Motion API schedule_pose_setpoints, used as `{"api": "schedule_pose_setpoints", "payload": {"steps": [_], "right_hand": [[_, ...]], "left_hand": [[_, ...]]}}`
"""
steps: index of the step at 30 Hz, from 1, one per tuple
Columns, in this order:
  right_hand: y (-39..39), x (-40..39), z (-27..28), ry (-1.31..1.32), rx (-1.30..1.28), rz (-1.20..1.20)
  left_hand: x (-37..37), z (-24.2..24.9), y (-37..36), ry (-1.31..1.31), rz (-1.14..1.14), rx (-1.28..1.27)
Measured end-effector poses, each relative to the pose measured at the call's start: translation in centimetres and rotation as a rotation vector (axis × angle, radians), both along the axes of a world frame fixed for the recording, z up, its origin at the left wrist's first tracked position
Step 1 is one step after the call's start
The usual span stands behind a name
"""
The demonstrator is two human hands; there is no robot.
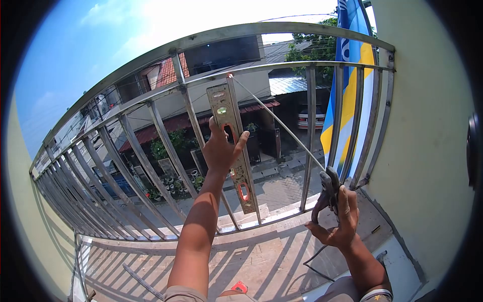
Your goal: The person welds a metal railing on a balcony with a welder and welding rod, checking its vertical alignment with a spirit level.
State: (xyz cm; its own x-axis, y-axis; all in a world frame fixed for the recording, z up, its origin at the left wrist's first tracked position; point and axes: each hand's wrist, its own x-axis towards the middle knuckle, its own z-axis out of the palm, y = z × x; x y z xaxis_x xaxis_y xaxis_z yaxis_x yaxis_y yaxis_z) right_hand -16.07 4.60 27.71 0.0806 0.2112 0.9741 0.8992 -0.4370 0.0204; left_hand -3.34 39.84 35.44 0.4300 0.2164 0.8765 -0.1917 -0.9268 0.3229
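Note:
My left hand (221,150) presses a long spirit level (232,146) upright against a bar of the steel balcony railing (201,40). Its fingers wrap the level's middle. My right hand (338,219) is lower and to the right, closed around the handles of a welding electrode holder (328,189). A thin rod (276,123) slants from that holder up to the top of the level at the railing's second rail. A black cable (316,259) trails from the holder down to the floor.
A pale wall (427,151) closes the right side, with a blue and yellow flag (349,90) beyond the railing. A loose metal bar (143,282) and a small red object (240,287) lie on the concrete balcony floor (261,256). Street and houses lie below.

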Motion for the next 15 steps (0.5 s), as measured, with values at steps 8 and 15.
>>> {"api": "schedule_pose_setpoints", "payload": {"steps": [8, 15], "right_hand": [[0.04, -0.47, 0.58, -0.005, -0.013, -0.031], [0.07, -0.38, 0.36, 0.013, -0.009, -0.030]], "left_hand": [[0.25, -0.16, 0.15, -0.007, -0.001, 0.009], [-0.16, 0.06, -0.11, 0.002, -0.007, -0.001]]}}
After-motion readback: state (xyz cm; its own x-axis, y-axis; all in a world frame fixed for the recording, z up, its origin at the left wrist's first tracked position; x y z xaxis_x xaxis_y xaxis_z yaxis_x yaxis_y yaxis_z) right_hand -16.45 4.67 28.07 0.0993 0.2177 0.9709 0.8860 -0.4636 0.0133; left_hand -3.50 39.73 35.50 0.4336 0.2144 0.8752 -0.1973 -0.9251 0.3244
